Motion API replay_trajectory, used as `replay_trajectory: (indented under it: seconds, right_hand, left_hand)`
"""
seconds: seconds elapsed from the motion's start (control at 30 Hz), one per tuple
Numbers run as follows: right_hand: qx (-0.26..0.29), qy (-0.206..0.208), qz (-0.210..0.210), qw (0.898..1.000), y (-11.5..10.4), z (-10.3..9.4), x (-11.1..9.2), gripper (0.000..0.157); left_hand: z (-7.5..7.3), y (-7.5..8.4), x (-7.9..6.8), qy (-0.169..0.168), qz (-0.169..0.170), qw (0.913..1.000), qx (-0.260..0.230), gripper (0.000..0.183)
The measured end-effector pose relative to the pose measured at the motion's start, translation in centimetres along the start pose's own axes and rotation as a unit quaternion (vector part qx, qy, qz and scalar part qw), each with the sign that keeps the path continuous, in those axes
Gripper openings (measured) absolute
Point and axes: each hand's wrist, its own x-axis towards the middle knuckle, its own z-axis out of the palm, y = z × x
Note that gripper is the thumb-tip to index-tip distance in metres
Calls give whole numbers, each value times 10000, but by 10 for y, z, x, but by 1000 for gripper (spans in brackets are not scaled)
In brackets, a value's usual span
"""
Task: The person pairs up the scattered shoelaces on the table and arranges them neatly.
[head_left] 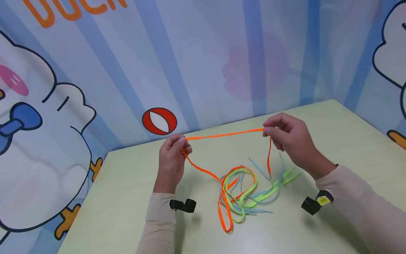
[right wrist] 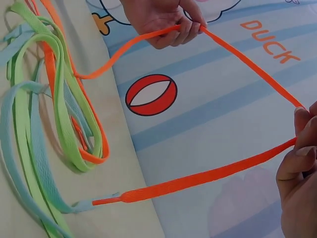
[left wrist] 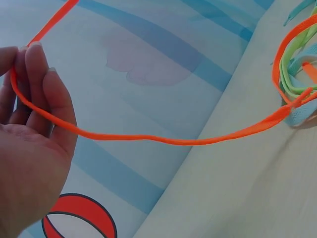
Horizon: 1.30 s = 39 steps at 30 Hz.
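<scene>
Pinched by the left hand (head_left: 172, 155) and right hand (head_left: 287, 135), the flat orange shoelace (head_left: 225, 134) ran straight between them, and a slow, even pull by the 2 seemed best, lest its trailing length snag in the lime-green and pale-blue shoelaces (head_left: 243, 200) below.

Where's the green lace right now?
Head view: on the table, just right of centre, looped in the pile with the blue lace and part of the orange lace; the green lace's straight strands run below the right hand.
</scene>
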Motion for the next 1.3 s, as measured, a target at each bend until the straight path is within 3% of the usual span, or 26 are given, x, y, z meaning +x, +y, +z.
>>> replay_trajectory:
  seconds: [0.33,0.63,0.93,1.3]
  right_hand:
    - [-267,-85,70,9996,10,-9,9,12]
    - [-685,-163,293,9971,15,-18,18,14]
    - [-1220,-531,691,9887,20,-29,32,21]
    - [-1483,-583,1051,9816,27,-35,34,24]
  left_hand:
    - [-6,-1,1,109,-91,9995,-291,9]
    - [-8,-8,3,283,-239,9991,-185,14]
    - [-12,-12,7,449,-160,9986,-233,16]
    - [-21,-11,7,663,-269,9973,-153,13]
